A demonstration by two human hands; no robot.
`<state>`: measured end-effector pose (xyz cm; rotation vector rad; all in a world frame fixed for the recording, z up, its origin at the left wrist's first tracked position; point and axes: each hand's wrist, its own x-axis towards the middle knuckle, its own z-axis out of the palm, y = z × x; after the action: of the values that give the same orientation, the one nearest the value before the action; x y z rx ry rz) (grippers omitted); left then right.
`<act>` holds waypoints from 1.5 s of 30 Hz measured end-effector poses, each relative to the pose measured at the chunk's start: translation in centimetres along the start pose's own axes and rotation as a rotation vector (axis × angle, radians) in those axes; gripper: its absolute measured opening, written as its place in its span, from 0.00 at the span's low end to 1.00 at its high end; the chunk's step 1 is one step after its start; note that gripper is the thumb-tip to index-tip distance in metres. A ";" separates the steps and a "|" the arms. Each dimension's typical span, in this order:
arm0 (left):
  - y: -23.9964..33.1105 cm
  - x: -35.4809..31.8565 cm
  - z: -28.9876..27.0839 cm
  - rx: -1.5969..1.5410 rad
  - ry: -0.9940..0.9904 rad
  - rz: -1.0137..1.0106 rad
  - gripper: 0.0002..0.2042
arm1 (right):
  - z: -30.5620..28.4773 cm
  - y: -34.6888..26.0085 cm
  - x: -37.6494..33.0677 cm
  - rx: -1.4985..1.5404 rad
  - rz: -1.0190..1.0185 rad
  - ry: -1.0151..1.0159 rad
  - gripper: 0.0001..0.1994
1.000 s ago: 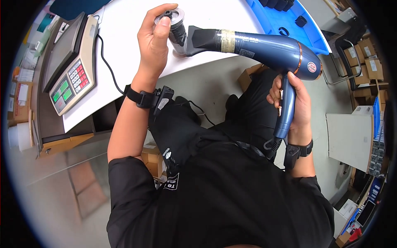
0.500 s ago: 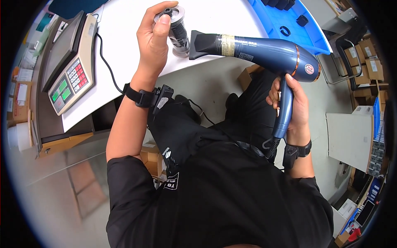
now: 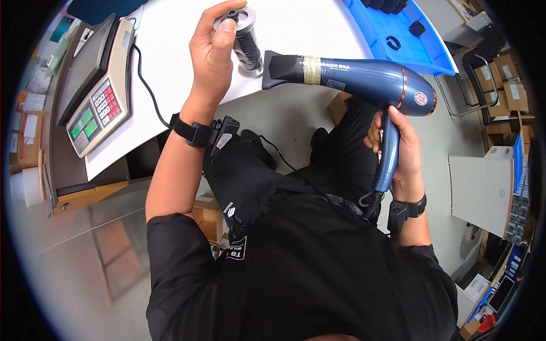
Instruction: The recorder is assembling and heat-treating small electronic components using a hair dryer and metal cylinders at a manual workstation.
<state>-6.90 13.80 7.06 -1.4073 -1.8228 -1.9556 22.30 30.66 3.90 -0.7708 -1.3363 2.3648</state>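
Observation:
In my right hand (image 3: pixel 402 142) is the handle of a dark blue hair dryer (image 3: pixel 364 78), its flat black nozzle pointing left. A strip of tan tape wraps the barrel just behind the nozzle. My left hand (image 3: pixel 215 42) grips the top of a spool-like cylinder (image 3: pixel 247 50), which has clear round end flanges and a dark wound middle. The cylinder stands slightly tilted at the white table's near edge, its lower flange beside the nozzle with a small gap between them. My thumb lies by the black knob on its upper flange; some fingers are hidden behind it.
A weighing scale (image 3: pixel 96 91) with green displays stands at the left of the white table (image 3: pixel 165 34), its black cable running toward my left wrist. A blue tray (image 3: pixel 398 54) holding several black parts sits at the far right. Cardboard boxes (image 3: pixel 506 85) are stacked beyond a chair.
The hair dryer has dipped, its nozzle end now slightly lower and its rear a little to the left. The cylinder has shifted very slightly; my left hand keeps its grip.

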 end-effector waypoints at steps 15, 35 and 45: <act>-0.1 0.0 0.0 0.002 -0.005 0.003 0.20 | 0.1 0.3 -0.2 -0.076 0.044 0.061 0.21; -2.7 -0.6 -0.4 -0.219 -0.049 -0.051 0.19 | 0.4 -0.4 0.3 0.128 -0.029 -0.114 0.21; -1.9 -0.5 -0.5 -0.232 -0.056 -0.043 0.19 | 0.9 -1.1 0.9 0.114 -0.132 -0.159 0.21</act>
<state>-8.07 13.68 5.46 -1.5123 -1.7068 -2.2326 21.04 31.01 4.94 -0.4560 -1.2570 2.4130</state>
